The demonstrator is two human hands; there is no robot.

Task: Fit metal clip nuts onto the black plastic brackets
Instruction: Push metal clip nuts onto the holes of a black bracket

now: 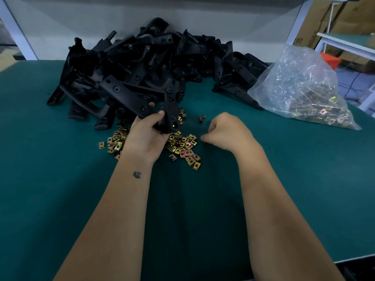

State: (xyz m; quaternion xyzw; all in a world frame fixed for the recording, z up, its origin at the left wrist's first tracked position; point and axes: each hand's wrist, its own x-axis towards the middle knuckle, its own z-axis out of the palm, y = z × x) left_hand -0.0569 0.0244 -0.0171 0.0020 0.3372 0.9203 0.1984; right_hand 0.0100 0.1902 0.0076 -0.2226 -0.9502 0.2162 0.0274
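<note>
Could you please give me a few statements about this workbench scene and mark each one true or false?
1. The left hand grips a black plastic bracket. True.
2. The loose brass-coloured metal clip nuts lie in a metal tray. False: they lie scattered on the green table mat.
3. The clear plastic bag of clip nuts sits to the right of the pile of black brackets. True.
4. The right hand holds a screwdriver. False: no tool shows; its fingers are curled, and whether they pinch anything is hidden.
5. The bracket pile lies nearer the person than the loose nuts. False: it lies beyond them.
</note>
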